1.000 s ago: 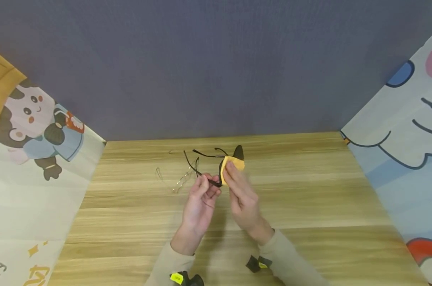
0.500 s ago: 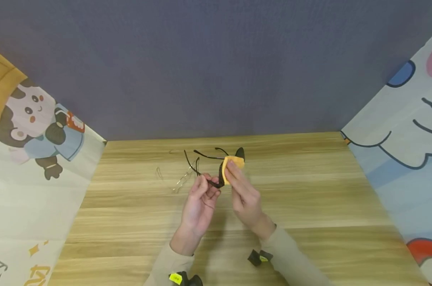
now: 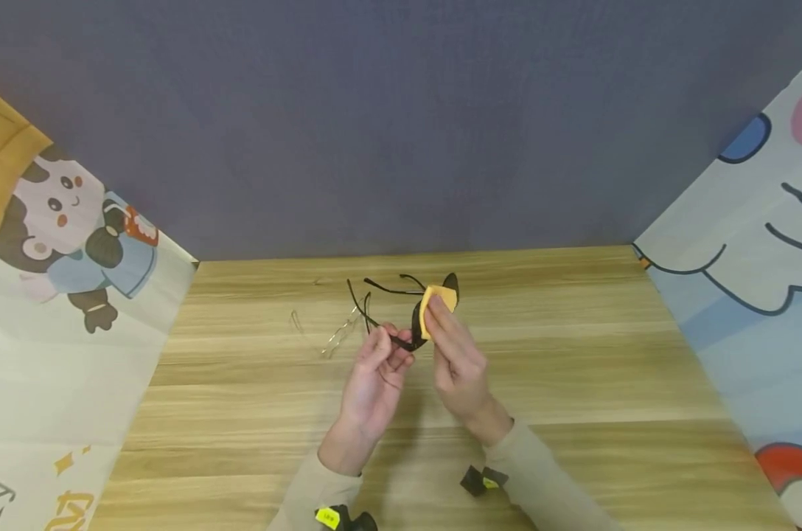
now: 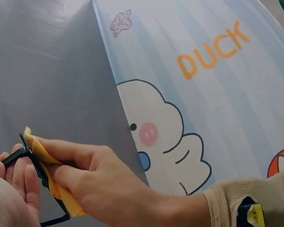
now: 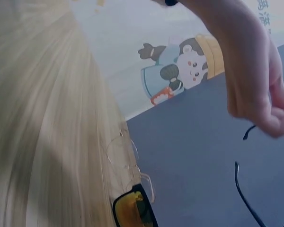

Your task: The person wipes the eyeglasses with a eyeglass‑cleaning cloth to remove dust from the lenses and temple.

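My left hand (image 3: 371,387) grips black-framed sunglasses (image 3: 416,321) by one temple near the hinge, their temples pointing away to the left. My right hand (image 3: 464,369) holds a folded yellow cloth (image 3: 444,296) against the lens side. The cloth covers much of the front, with a dark lens showing beyond it. In the left wrist view, the cloth (image 4: 66,196) lies between the right fingers and the black frame (image 4: 41,172). Held temples (image 5: 246,198) stick out at the right of the right wrist view, where the cloth is mostly out of sight.
Another black-framed pair with yellow-orange lenses (image 5: 128,210) lies on the wooden table (image 3: 573,369), partly hidden behind the held pair in the head view. Thin wire-rimmed glasses (image 3: 340,335) lie to the left. A grey panel (image 3: 401,133) and printed side walls surround the table.
The held sunglasses, the cloth and both hands have shifted slightly to the right. The cloth has moved and tilted a little on the lens. The glasses on the table have stayed put.
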A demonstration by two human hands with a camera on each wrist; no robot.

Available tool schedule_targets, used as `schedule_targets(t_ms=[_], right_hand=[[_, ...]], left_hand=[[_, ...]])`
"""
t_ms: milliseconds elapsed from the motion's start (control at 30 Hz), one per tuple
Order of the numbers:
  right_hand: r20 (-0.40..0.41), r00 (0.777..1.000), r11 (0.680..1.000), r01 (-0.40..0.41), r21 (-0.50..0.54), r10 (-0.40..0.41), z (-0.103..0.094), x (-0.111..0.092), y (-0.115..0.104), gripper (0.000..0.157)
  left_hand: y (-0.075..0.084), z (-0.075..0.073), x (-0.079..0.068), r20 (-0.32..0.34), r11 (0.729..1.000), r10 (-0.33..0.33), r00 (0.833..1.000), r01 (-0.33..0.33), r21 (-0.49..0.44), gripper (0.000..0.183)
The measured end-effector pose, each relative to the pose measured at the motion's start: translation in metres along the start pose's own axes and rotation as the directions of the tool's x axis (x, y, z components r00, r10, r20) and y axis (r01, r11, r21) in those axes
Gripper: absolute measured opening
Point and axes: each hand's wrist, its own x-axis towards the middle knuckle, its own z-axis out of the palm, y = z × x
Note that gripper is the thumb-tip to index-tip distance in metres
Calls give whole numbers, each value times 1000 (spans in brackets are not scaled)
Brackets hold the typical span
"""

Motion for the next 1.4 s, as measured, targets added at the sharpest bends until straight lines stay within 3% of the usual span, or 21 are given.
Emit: schedule_targets(t_ms=[267,400,500,700,833,1200,1400], right_hand=[[6,989,989,148,9,-148,7,-3,-15,32],[-8,983,983,182,23,-182,6,-4,-13,30],[-20,986,986,166,22,-166,4,-4,-7,32],[-37,999,999,34,-4,-34,-3,-3,7,35],[-36,999,1000,0,-22,-1,-6,-3,10,36],[-52,997,997,53,-56,-56,-2,3,-1,39],[-10,988,987,154,-55,-155,2,0,-11,31]], left_hand=[[-4,-1,0,14,999,30,999,-30,-23,18],[-4,0,-1,37,999,25,999,-23,-34,17],[-4,1,-2,45,998,11,999,-8,-58,14],[-2,2,-3,60,995,5,998,1,-95,11],[-2,1,-2,93,994,8,996,1,-105,13],[-5,-1,-3,131,999,39,991,-35,-36,15],[-5,-3,-3,146,997,54,988,-46,-62,17]])
